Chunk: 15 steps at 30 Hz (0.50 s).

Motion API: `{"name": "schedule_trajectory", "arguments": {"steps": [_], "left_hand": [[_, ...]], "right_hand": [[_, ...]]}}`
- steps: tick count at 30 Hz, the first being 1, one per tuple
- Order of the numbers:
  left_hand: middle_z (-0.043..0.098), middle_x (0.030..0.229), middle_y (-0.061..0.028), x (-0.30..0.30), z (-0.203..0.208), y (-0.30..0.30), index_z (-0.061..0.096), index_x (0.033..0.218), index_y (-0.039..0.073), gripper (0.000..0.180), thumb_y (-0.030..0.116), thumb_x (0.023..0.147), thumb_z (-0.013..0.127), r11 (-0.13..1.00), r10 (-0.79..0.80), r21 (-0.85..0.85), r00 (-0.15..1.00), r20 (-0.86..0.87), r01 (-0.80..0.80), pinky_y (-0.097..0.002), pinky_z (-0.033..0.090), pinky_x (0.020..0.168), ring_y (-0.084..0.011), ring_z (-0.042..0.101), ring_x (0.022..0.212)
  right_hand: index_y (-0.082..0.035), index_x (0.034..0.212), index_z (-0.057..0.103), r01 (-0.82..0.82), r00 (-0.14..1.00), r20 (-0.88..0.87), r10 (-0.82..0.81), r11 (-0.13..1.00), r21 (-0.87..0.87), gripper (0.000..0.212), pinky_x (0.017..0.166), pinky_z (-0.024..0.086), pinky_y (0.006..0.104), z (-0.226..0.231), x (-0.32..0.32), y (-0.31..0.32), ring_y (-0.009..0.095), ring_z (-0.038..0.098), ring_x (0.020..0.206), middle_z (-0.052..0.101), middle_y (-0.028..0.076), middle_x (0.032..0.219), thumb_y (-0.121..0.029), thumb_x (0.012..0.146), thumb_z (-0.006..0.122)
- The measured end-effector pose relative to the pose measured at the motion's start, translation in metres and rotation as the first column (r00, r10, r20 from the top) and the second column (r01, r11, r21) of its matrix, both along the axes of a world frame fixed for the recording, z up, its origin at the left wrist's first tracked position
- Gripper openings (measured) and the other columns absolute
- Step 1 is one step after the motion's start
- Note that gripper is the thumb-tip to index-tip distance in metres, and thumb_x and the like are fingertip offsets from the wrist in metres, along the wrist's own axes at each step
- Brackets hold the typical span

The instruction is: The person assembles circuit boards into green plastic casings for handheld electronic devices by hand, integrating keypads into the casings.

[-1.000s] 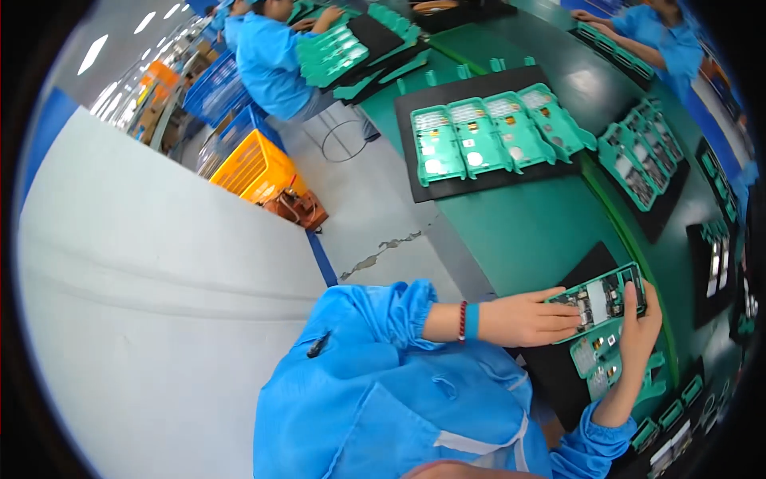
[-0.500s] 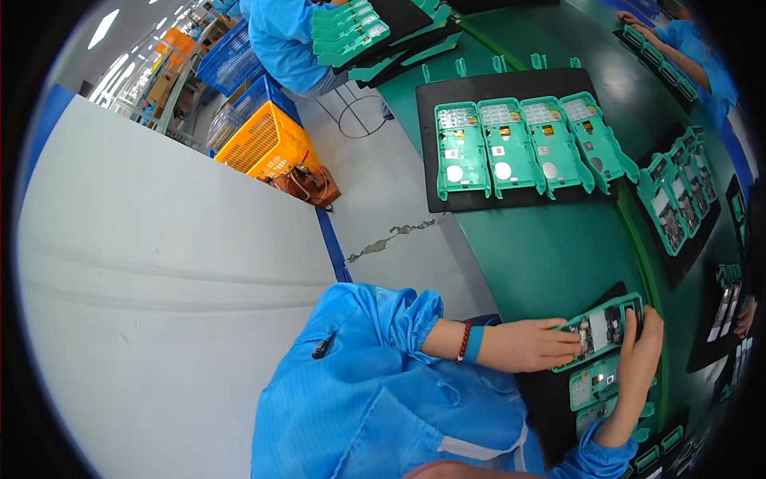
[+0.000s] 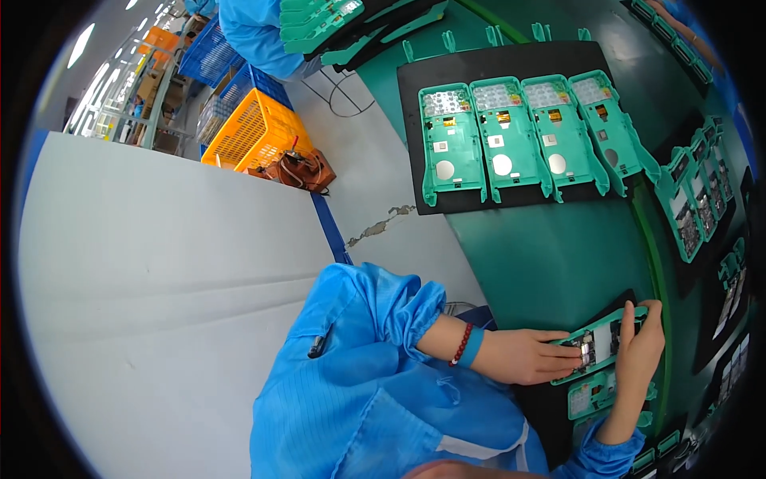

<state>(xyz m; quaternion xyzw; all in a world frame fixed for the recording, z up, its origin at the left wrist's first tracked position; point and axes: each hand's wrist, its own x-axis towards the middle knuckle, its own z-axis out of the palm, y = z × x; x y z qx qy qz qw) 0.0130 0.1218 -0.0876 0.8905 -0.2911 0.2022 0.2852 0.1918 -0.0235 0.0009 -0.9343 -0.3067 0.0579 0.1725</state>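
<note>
A green plastic device housing (image 3: 604, 342) with a circuit board and a pale rectangular part inside lies slanted between my hands. My left hand (image 3: 531, 357), with a red bead bracelet and a blue wristband, grips its left end, fingers reaching over the board. My right hand (image 3: 641, 351) is closed round its right end, thumb over the inside and fingers along the outer edge. Just below it, another green housing (image 3: 590, 395) lies on a black mat, partly covered by my right forearm.
Beyond my hands, a black mat (image 3: 411, 172) carries a row of several open green housings (image 3: 503, 140). More housings with boards (image 3: 688, 223) lie to the right, past a green strip (image 3: 656, 267). A yellow crate (image 3: 259, 132) and a brown bag (image 3: 299, 170) stand left of the table. Co-workers sit nearby.
The view has shifted a little, so the row of housings appears larger. Both hands stay on the same housing, which has hardly moved.
</note>
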Motion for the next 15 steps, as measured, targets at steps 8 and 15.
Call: {"name": "schedule_trajectory", "arguments": {"steps": [8, 15], "left_hand": [[0.056, 0.145, -0.0169, 0.001, 0.000, -0.005, 0.064, 0.127, 0.001, 0.037, 0.017, 0.094, 0.055, 0.999, 0.040, 0.026, 0.998, 0.058, -0.042, -0.0538, 0.034, 0.117, -0.0311, 0.049, 0.140], [0.061, 0.135, -0.0116, 0.000, 0.009, -0.011, 0.066, 0.118, 0.002, 0.031, 0.018, 0.093, 0.059, 0.993, 0.121, -0.004, 0.988, 0.099, -0.121, -0.0503, 0.040, 0.112, -0.0277, 0.054, 0.133]], "right_hand": [[-0.001, 0.105, 0.053, 0.006, 0.991, 0.137, -0.001, 0.999, -0.036, 0.028, 0.068, 0.047, 0.0482, -0.010, 0.002, -0.005, 0.044, 0.061, 0.080, 0.063, 0.023, 0.087, -0.028, 0.101, 0.060], [-0.001, 0.106, 0.053, 0.039, 0.969, 0.246, -0.024, 0.998, -0.056, 0.032, 0.062, 0.048, 0.0497, -0.006, -0.009, -0.002, 0.045, 0.063, 0.073, 0.064, 0.024, 0.079, -0.032, 0.102, 0.058]]}}
